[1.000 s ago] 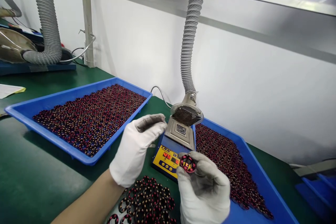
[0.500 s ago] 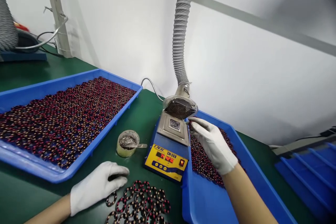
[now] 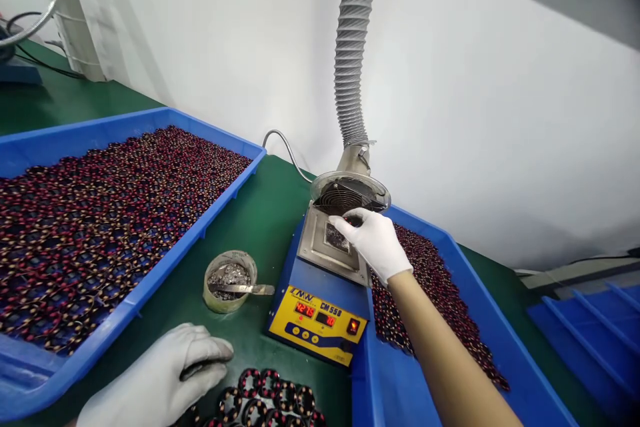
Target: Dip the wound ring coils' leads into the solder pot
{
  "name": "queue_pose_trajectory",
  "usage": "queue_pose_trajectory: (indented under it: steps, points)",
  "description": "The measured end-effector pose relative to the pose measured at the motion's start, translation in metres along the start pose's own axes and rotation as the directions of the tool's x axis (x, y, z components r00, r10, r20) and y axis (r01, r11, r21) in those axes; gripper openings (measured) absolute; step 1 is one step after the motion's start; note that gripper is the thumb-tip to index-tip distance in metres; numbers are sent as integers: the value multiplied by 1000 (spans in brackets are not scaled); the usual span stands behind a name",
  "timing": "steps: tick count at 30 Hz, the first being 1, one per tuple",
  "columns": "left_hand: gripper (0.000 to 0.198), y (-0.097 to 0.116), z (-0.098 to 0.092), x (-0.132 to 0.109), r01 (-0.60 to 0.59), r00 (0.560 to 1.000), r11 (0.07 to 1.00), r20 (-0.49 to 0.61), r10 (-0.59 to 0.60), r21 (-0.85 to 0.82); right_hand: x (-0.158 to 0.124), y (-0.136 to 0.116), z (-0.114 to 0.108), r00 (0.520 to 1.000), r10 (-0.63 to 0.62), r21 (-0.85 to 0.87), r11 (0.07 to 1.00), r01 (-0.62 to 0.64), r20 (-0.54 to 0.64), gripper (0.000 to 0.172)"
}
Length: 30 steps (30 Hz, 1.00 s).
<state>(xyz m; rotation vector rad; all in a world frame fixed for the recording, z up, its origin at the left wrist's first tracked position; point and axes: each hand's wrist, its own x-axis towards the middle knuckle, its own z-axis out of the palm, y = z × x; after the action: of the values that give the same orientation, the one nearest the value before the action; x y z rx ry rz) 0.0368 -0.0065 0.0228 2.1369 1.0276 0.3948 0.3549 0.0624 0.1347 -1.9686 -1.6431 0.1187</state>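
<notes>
My right hand (image 3: 373, 240), in a white glove, is over the steel top of a solder pot (image 3: 315, 247). Its fingertips are pinched close to the pot's dark square opening, and I cannot tell whether they hold anything. My left hand (image 3: 160, 373), also gloved, rests curled on the green mat near a pile of wound ring-shaped coils (image 3: 265, 397). The pile runs off the bottom edge of the view. Each coil shows red and copper windings. Neither hand holds a visible coil.
Blue trays packed with coils stand on both sides: left tray (image 3: 200, 228), right tray (image 3: 385, 373). A round tin of solder dross with a metal scraper (image 3: 230, 283) sits left of the pot. A fume hood and ribbed hose (image 3: 350, 80) rise behind it.
The coil held up a second ago is no longer in view. My right hand has moved from the right tray's side to above the pot. My left hand has slid down-left.
</notes>
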Motion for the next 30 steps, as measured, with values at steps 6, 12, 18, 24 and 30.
queue_pose_trajectory:
  steps: [6,12,18,24,30]
  points:
    - [25,-1,1,1,-3,1000,1000,5,3,11,0,1,5,999,-34,-111,993,36,25,38]
    - [23,-4,2,2,-32,999,999,-29,32,8,8,-3,-1,999,-42,-150,988,39,-22,40]
    - [23,-5,3,2,-37,999,999,-10,37,-6,14,-1,4,998,-39,-166,986,31,-42,40]
    - [25,-4,2,2,-15,1000,1000,28,14,23,14,-2,12,999,-33,-160,987,25,-42,38]
    - [23,-6,2,1,-28,999,999,17,28,19,18,-1,-5,994,2,-14,1000,-3,-111,41]
